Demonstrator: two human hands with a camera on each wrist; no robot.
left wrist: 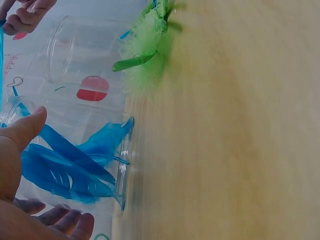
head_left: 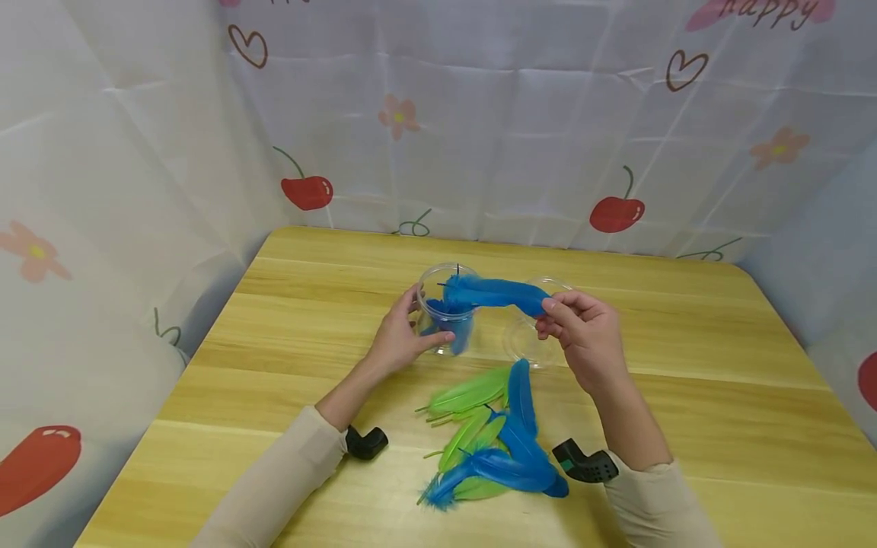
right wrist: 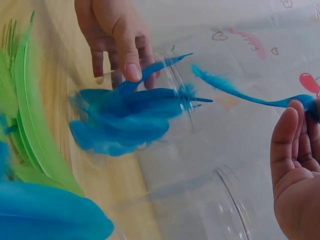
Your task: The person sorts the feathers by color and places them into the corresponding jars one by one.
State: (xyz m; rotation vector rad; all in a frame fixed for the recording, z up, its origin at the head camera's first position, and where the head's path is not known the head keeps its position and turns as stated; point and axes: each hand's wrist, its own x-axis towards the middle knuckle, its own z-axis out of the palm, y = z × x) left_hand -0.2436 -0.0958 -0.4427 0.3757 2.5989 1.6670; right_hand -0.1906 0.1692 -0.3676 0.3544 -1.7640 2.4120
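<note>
My left hand [head_left: 404,331] grips a clear plastic jar [head_left: 438,315] standing on the table, thumb on the near side and fingers round the far side. Inside the jar are several blue feathers [right wrist: 130,115], some quills poking past the rim. Between thumb and fingertips, my right hand [head_left: 589,339] pinches one end of a blue feather [head_left: 507,292]. That feather stretches leftward, its fluffy end overlapping the jar's mouth in the head view. In the right wrist view a gap separates this feather from the jar's rim.
To the right of the held jar is a second clear jar [right wrist: 220,200], partly behind the right hand in the head view. Nearer me, green feathers [head_left: 473,391] and more blue feathers [head_left: 522,396] lie in a loose pile on the wooden table [head_left: 719,396]. A printed cloth [head_left: 493,152] hangs behind.
</note>
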